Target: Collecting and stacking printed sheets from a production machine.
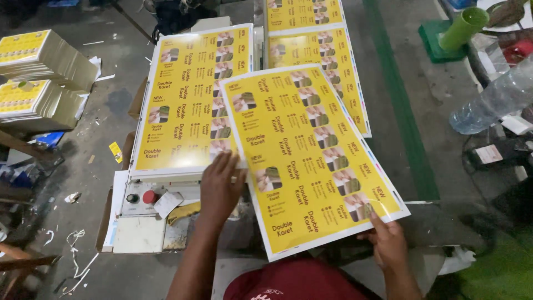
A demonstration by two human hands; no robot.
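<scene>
A large glossy yellow printed sheet (311,155) with rows of small product pictures is held tilted in front of me. My right hand (388,241) grips its near right corner from below. My left hand (219,186) lies flat with fingers spread on the sheet's left edge, where it overlaps a stack of matching yellow sheets (189,100) resting on a machine table. The left hand also touches the near edge of that stack.
A red button (149,196) and a dark knob (132,198) sit on the machine panel below the stack. More yellow sheets (319,50) lie behind. Stacks of yellow cards (39,72) stand at left; a green cup (463,28) and a plastic bottle (494,100) at right.
</scene>
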